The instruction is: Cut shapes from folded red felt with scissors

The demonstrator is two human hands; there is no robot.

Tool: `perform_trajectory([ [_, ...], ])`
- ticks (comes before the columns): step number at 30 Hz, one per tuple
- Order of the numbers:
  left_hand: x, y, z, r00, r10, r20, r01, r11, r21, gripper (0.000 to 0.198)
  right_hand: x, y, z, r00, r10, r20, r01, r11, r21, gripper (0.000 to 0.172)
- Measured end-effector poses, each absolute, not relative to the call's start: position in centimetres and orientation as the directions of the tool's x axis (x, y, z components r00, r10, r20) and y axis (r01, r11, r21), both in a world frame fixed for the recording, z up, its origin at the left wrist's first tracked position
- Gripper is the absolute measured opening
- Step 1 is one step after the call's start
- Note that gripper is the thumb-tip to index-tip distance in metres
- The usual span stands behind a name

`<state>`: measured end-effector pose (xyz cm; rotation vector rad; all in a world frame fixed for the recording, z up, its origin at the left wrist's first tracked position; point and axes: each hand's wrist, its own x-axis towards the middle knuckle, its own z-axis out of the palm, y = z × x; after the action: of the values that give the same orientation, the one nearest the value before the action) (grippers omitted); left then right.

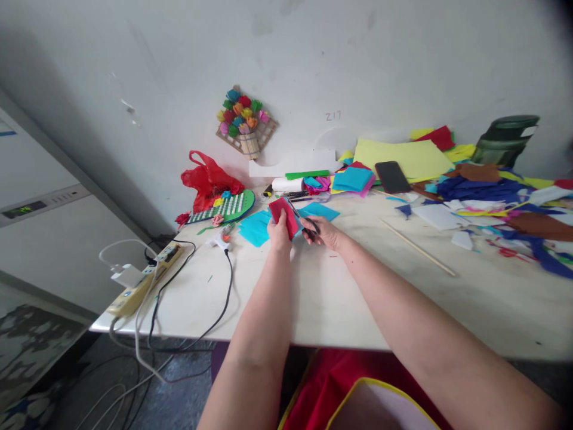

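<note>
My left hand (pixel 280 232) grips a small red sheet (pixel 290 221), paper or felt, holding it up over the table. In my right hand (pixel 329 234) is a pair of scissors (pixel 312 228) with dark handles; its blades reach along the red sheet's right edge. Whether the blades are cutting into it, I cannot tell. Light blue sheets (pixel 255 228) lie flat on the table behind and to the left of my left hand, and another blue sheet (pixel 320 211) lies behind the scissors.
A glue gun (pixel 220 240) with a black cord and a power strip (pixel 147 280) are on the left. A wooden stick (pixel 421 248), phone (pixel 392 177), paper scraps (pixel 483 191) and dark green bottle (pixel 505 141) occupy the right. A red bag (pixel 210 179) sits near the wall.
</note>
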<state>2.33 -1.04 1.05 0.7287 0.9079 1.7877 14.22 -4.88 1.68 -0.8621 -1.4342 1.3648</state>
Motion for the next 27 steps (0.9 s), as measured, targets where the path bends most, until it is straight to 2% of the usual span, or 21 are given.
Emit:
perform_trajectory([
  [27, 2.40, -0.85, 0.82, -0.355, 0.932, 0.079, -0.468, -0.250, 0.848, 0.032, 14.01, -4.85, 1.87, -0.262, 0.954, 0.144, -0.112, 0.119, -0.987, 0.041],
])
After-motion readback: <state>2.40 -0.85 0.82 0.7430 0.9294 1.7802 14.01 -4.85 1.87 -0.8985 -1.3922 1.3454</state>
